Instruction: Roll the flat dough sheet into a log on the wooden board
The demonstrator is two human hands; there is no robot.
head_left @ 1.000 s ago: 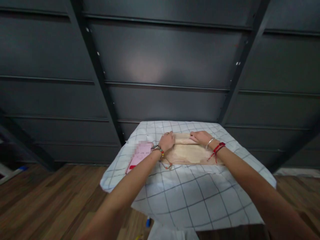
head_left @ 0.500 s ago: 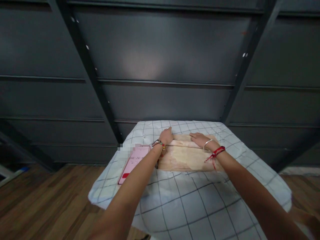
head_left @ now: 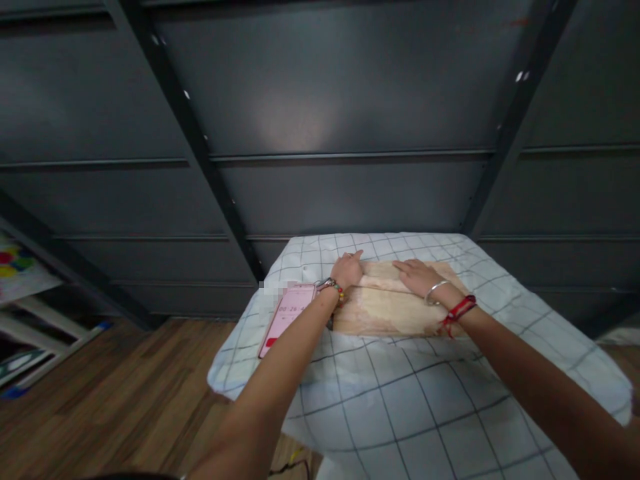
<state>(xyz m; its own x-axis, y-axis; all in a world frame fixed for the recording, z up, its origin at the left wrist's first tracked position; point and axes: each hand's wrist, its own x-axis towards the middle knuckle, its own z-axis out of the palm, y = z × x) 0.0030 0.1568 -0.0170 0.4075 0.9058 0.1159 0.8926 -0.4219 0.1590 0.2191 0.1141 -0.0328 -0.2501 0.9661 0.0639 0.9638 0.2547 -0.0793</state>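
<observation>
A pale beige, blotchy sheet [head_left: 390, 310], like a folded cloth, lies flat with a fold line across it; I cannot make out its exact material. My left hand [head_left: 349, 269] is at the sheet's upper left edge, one finger stuck out and the others curled down on the sheet. A beaded bracelet is on that wrist. My right hand [head_left: 415, 275] rests palm down on the folded upper part, fingers stretched out toward the left. A silver bangle and a red string bracelet circle the right wrist.
A phone [head_left: 287, 317] with a running timer lies left of the sheet on a table with a white checked cloth [head_left: 390, 393]. Behind rises a dark metal panel wall [head_left: 350, 200]. A white rack [head_left: 45, 333] stands at the left on the wooden floor [head_left: 150, 380].
The folded strip between my hands looks flatter, and more of the sheet's upper part shows. The view has shifted, so the table sits farther right and the rack at left shows more.
</observation>
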